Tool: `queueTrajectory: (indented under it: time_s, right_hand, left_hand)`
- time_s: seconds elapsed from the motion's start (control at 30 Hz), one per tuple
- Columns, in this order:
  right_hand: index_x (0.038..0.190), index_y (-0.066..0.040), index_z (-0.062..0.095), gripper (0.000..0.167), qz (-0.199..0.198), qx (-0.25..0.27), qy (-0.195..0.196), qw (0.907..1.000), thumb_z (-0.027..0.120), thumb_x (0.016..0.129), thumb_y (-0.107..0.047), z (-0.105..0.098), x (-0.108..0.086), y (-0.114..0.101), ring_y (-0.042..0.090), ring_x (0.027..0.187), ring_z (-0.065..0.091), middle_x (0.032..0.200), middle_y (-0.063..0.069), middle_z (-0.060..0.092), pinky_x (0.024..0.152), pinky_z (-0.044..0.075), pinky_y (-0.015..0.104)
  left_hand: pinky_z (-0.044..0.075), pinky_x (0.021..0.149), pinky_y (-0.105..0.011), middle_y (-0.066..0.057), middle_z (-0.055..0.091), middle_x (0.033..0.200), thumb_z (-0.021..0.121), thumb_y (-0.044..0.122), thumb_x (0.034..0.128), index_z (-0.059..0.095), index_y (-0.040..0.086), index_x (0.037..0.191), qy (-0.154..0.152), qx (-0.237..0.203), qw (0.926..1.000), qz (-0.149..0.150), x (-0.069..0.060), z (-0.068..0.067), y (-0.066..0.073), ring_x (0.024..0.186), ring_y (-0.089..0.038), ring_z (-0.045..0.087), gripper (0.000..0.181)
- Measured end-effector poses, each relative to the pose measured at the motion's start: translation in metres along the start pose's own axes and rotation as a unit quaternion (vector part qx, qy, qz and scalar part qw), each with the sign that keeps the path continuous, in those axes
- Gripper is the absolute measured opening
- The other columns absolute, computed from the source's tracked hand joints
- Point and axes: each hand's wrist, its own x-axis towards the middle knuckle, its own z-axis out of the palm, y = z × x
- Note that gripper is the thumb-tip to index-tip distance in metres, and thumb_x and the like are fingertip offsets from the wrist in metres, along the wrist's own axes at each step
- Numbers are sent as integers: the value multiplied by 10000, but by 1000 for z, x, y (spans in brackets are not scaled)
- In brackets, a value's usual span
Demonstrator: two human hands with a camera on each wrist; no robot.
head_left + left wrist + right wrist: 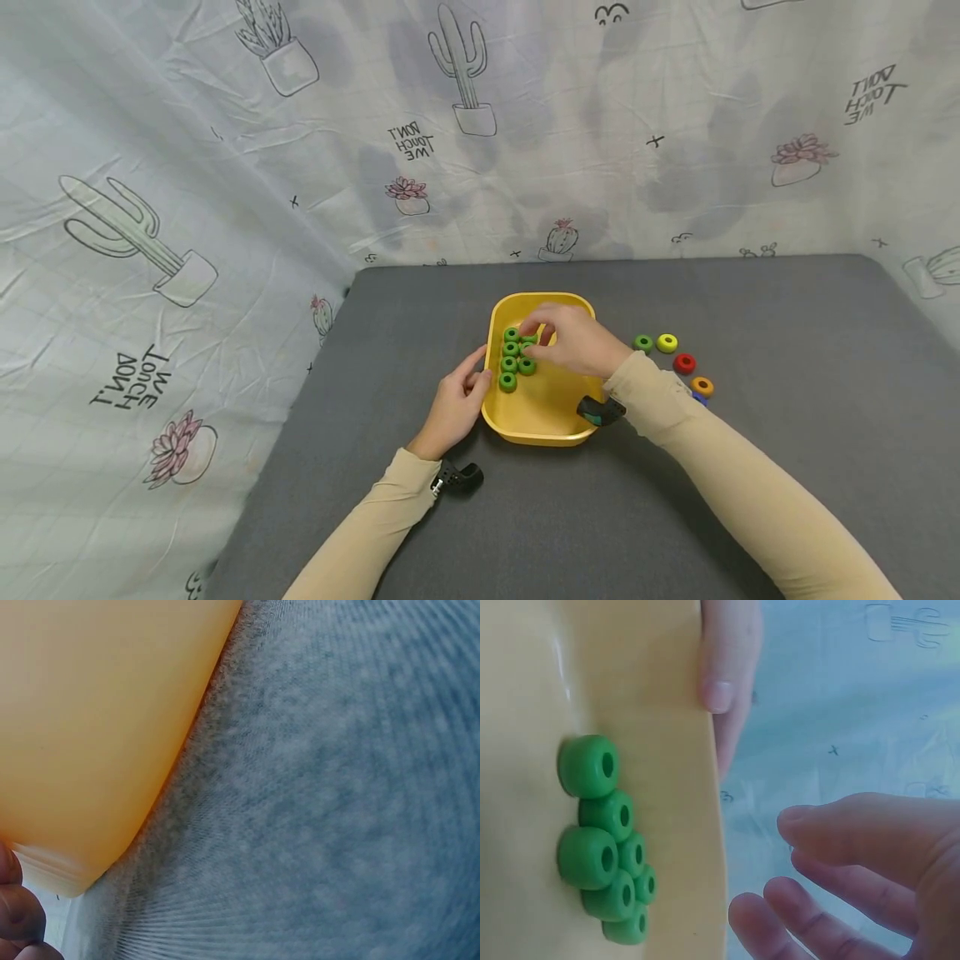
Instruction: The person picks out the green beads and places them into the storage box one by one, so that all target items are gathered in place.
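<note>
Several green beads [507, 382] with round holes stand in two rows along the left side of a yellow tray [551, 417]. Over them hovers my right hand [573, 340], its thumb and fingers apart; the right wrist view shows nothing between the fingertips [799, 815]. My left hand [453, 408] rests against the tray's left side, thumb and forefinger touching the rim. From the left wrist view, bent fingers [19, 911] appear at the corner beside the tray's outer wall [97, 735]. The right hand partly hides the beads in the head view.
Right of the tray on the grey table [810, 350] lie loose beads: green [643, 342], yellow [667, 342], red [684, 363], orange [702, 386] and blue [699, 399], the last partly covered by the right sleeve. A cactus-print cloth [525, 167] hangs behind and at left.
</note>
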Motion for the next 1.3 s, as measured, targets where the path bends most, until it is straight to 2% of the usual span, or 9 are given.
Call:
queueTrajectory:
  time_s: [0.33,0.6,0.7,0.87,1.03,1.3]
  right_hand:
    - [1145,-98,758,245,-72,-20,615,9981,809,906,-116,-16,-26,6,219,920,676,1136,53,734,777,550,382]
    - [1134,-102,753,236,-61,37,1028,9947,807,905,-85,-30,-47,14,206,913,662,1107,48,715,702,537,306]
    - [1143,-116,754,219,27,179,1088,9939,792,927,-113,-36,-54,18,195,919,642,1111,37,713,706,540,284]
    - [1202,-163,743,231,374,331,1042,9933,753,976,-210,-47,-64,27,165,944,660,1174,22,715,752,550,294]
    - [1251,-164,722,249,565,321,1093,9919,687,1025,-262,-56,-75,38,182,988,670,1223,47,708,796,555,301]
    - [1269,-171,708,274,929,90,1146,9890,663,1037,-311,-66,-86,57,213,988,673,1246,61,708,770,539,317]
  left_hand:
    - [402,583,-204,-125,629,769,528,193,1104,472,135,1575,-56,34,10000,-43,-1,0,0,595,-76,476,479]
    - [395,587,-201,-22,551,719,530,191,1102,474,130,1573,-52,48,9999,-71,-1,-1,1,591,-71,460,478]
    - [398,590,-201,-22,545,719,533,190,1101,476,122,1571,-51,58,9999,-69,-1,-1,1,593,-73,462,479]
    - [406,591,-202,-103,601,755,533,191,1101,473,121,1573,-71,39,9999,-65,-1,-1,1,599,-79,479,480]
    - [406,584,-201,-135,628,775,527,188,1102,472,119,1573,-76,22,10000,-43,-1,-1,1,595,-77,482,479]
    - [397,582,-202,-32,560,717,534,186,1099,475,116,1572,-55,69,10000,-14,-2,-2,1,586,-73,468,481]
